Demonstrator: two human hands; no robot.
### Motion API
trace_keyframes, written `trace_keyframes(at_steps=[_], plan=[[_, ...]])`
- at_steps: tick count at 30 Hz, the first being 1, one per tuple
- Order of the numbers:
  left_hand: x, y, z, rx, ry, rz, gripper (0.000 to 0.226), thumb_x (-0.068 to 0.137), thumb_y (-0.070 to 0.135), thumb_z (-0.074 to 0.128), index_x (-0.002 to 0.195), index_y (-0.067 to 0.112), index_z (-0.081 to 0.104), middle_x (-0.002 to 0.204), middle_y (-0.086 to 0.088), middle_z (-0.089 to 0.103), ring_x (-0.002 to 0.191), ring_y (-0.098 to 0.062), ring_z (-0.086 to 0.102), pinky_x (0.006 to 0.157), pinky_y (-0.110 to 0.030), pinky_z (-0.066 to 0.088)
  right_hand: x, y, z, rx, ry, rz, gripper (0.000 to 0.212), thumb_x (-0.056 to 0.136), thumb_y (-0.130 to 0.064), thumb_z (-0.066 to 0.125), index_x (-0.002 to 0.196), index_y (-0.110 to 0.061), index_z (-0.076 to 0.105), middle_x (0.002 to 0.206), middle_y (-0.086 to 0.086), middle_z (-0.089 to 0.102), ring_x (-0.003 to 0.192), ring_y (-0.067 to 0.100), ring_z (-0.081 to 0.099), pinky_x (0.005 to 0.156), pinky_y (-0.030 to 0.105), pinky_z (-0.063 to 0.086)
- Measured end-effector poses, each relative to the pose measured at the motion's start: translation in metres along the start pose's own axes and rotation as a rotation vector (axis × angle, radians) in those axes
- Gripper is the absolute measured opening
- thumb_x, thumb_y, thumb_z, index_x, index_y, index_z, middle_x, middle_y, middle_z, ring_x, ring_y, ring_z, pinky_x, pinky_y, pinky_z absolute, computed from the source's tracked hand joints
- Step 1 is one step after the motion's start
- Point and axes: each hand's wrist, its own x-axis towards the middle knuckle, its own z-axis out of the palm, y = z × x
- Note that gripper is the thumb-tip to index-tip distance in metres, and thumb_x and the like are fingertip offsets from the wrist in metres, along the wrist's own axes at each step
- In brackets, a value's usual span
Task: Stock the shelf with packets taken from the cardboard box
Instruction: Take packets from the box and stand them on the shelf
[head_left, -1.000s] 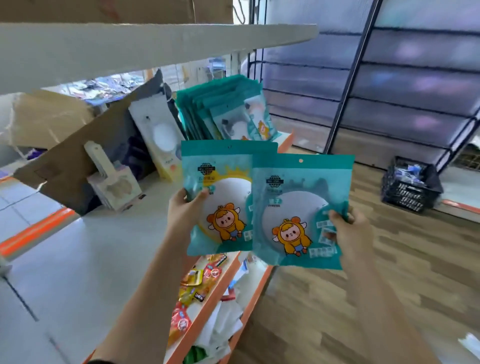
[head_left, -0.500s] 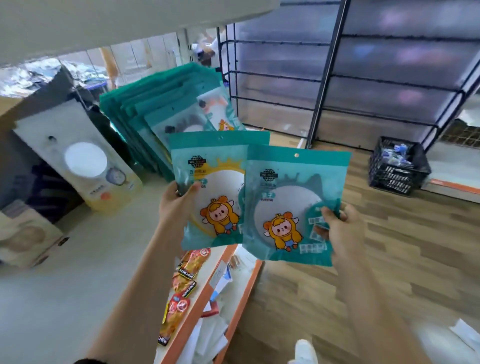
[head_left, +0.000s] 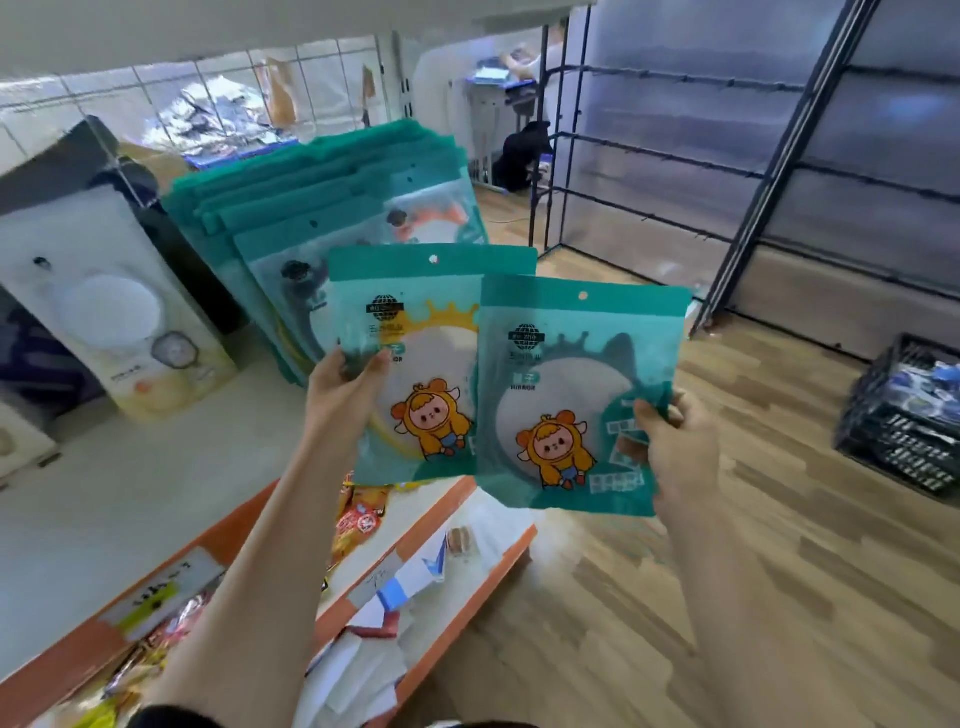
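Note:
My left hand (head_left: 340, 395) grips a teal packet (head_left: 415, 332) with a yellow crown and a cartoon child on it, by its left edge. My right hand (head_left: 675, 441) holds a second teal packet (head_left: 571, 374), with a dark crown print, by its lower right edge. This one overlaps the first on its right. Both are upright above the front edge of the white shelf (head_left: 130, 499). Just behind them a row of several teal packets (head_left: 322, 208) stands leaning on the shelf. No cardboard box for the packets is clearly in view.
A cream packet (head_left: 104, 312) with a round white window leans left of the teal row. Below the orange shelf edge (head_left: 249, 519) lie snack packets (head_left: 358, 525) and white papers. A black crate (head_left: 904, 415) sits on the wooden floor at right, by black metal racks (head_left: 769, 171).
The view has moved closer to the teal row on the shelf, and both hands have carried their packets forward toward it. Both grips are unchanged.

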Motion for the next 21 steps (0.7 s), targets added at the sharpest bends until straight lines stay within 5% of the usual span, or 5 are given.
trace_keyframes(at_steps=[4, 8, 13, 21], plan=[[0.014, -0.007, 0.011, 0.026, 0.061, -0.047, 0.009, 0.086, 0.027, 0.065, 0.083, 0.024, 0.057, 0.085, 0.004, 0.061, 0.082, -0.016, 0.057, 0.081, -0.030, 0.048, 0.030, 0.001, 0.007, -0.006, -0.053, 0.027, 0.010, 0.093, -0.007, 0.054, 0.101, -0.015, 0.056, 0.098, 0.005, 0.065, 0.083, 0.023, 0.064, 0.060, 0.029, 0.050], [0.041, -0.014, 0.018, 0.074, 0.112, -0.075, 0.020, 0.085, 0.036, 0.065, 0.089, 0.019, 0.056, 0.086, -0.004, 0.057, 0.077, -0.019, 0.052, 0.072, -0.031, 0.045, 0.062, 0.001, 0.027, 0.001, -0.118, 0.043, 0.011, 0.094, -0.007, 0.054, 0.102, -0.014, 0.054, 0.094, 0.002, 0.063, 0.081, 0.020, 0.063, 0.059, 0.028, 0.049], [0.078, -0.008, 0.026, 0.021, 0.147, -0.060, 0.020, 0.087, 0.034, 0.064, 0.101, 0.021, 0.058, 0.097, 0.003, 0.062, 0.090, -0.019, 0.058, 0.085, -0.035, 0.047, 0.105, -0.010, 0.066, 0.004, -0.187, 0.019, 0.009, 0.094, -0.008, 0.053, 0.098, -0.016, 0.054, 0.089, -0.001, 0.063, 0.077, 0.015, 0.062, 0.058, 0.026, 0.049], [0.131, 0.006, 0.024, 0.017, 0.293, 0.017, 0.016, 0.091, 0.031, 0.059, 0.098, 0.017, 0.057, 0.079, 0.002, 0.057, 0.064, -0.012, 0.050, 0.063, -0.026, 0.042, 0.169, -0.033, 0.135, -0.016, -0.293, 0.045, 0.009, 0.094, -0.010, 0.054, 0.100, -0.017, 0.056, 0.095, 0.003, 0.065, 0.079, 0.017, 0.064, 0.063, 0.028, 0.051]])
